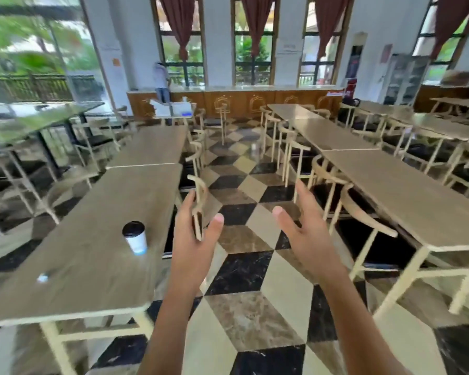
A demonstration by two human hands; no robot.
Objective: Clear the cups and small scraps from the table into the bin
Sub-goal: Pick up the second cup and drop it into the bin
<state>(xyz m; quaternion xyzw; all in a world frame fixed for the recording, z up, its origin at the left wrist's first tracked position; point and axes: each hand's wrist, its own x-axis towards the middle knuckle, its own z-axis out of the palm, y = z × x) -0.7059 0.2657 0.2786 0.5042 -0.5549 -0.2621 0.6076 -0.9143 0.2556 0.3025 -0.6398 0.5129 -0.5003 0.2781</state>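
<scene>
Fingers (299, 189) of both hands are spread apart and grip nothing; left hand (194, 234) and right hand (305, 234) hang palms-in over the checkered aisle floor (244, 266), w/ a chair back (199, 196) showing just beyond the left palm, apparently not held. Big to small: the long table (92, 226) on the person's left carries 2 task items. A white cup w/ dark lid (135, 237) stands upright, long axis vertical, near the aisle-side edge, left of the left hand and well apart from the right. A small pale scrap (42, 278) lies further left, nearer the camera; blurred, can't tell what it is. No bin in view. Judgement: left hand is nearer the cup, so a leftward reach suits. Approx. clear tabletop all round the cup; the table edge sits btwn hand and cup.
</scene>
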